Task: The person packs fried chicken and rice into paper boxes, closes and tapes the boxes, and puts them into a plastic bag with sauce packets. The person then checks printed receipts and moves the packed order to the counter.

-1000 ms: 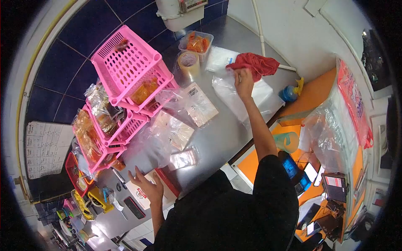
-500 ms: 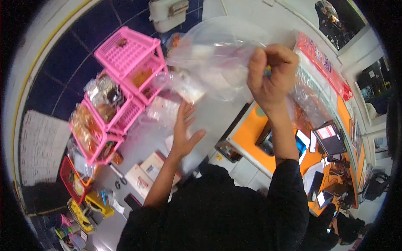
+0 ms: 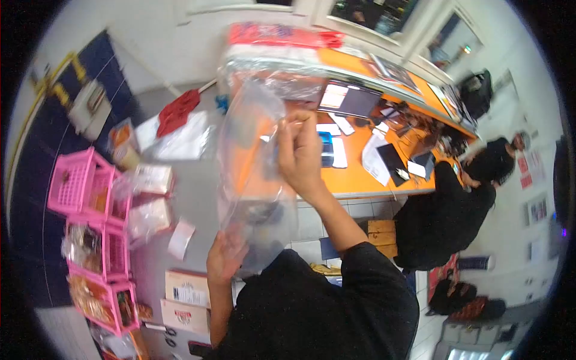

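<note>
A large clear plastic bag (image 3: 249, 174) hangs in front of me, stretched lengthwise over the counter's edge. Near its top, my right hand (image 3: 300, 153) is closed, pinching the bag's edge between thumb and fingers. Lower down, my left hand (image 3: 225, 258) is at the bag's bottom left side, fingers pointing up and apart. Thin plastic overlaps those fingers and blurs them; touch looks likely, but a grip is not visible. Left of the bag, two wrapped white packs (image 3: 153, 180) and a small white paper (image 3: 181, 239) lie on the grey counter (image 3: 201, 198).
Pink baskets (image 3: 114, 252) with wrapped items line the left side. Cream boxes (image 3: 185, 315), scissors (image 3: 170, 337) and a phone (image 3: 199, 348) lie near my left forearm. A red cloth (image 3: 178, 113) rests farther back. An orange desk (image 3: 354, 174) stands right; a person in black (image 3: 447, 213) is beside it.
My view has turned right. My right hand still pinches the plastic bag, now hanging lengthwise. My left hand has gone from over the counter to the bag's lower part.
</note>
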A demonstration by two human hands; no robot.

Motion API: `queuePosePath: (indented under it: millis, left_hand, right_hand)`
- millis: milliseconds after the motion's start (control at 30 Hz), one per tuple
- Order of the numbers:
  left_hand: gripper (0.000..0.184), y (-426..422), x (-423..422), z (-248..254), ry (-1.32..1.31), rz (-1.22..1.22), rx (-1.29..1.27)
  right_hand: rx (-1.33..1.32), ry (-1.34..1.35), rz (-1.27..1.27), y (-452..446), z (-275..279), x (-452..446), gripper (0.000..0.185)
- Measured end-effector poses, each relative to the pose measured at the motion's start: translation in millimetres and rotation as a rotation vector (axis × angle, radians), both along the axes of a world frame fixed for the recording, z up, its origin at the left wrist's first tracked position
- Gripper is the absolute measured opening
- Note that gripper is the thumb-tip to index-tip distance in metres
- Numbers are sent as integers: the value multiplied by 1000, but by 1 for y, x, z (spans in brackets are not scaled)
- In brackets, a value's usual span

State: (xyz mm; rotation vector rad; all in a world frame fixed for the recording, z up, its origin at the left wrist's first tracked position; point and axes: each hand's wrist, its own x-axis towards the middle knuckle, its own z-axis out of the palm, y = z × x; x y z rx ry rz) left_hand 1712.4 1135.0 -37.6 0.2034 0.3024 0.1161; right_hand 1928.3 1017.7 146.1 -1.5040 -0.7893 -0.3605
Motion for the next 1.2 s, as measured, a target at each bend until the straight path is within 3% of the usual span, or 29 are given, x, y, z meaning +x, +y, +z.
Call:
queuePosePath:
  millis: [100,200,300,367,433,500,533,633,733,867,967,1200]
  left_hand:
    - [35,8,-2,-23,-275,-155,140]
    - [29,-4,7,22,-236,-128,510]
    - [27,-2,17,34,-245,-103,668]
    - [24,-17,33,54,-143,-20,881]
    - [22,-25,46,51,-70,17,1081]
    - [19,-30,52,44,96,-17,1182]
    - [17,-35,61,39,162,-31,1227]
    - [13,-62,81,32,205,58,1039]
    - [15,-70,84,29,252,-2,1240]
    - [20,-83,93,28,424,-87,1107]
    - [21,-87,102,-2,403,-45,1039]
    - [18,-106,121,-7,468,-167,1060]
  right_hand:
    - [-10,74,-38,-28,-20,14,13]
    - [-66,26,-200,-54,-58,39,16]
    - [-427,99,-241,-80,-121,49,22]
    - [-525,38,-300,-90,-145,29,30]
    - [-491,-68,-194,-96,-150,8,34]
    - [-431,372,204,-95,-143,-11,33]
    - [-399,377,352,-93,-141,-17,32]
    - [-336,510,640,-89,-141,-24,31]
    - [-489,372,523,-101,-139,-19,32]
    - [-334,485,620,-111,-188,-13,32]
    - [-215,628,654,-125,-181,-13,31]
    - [-264,770,615,-140,-206,3,30]
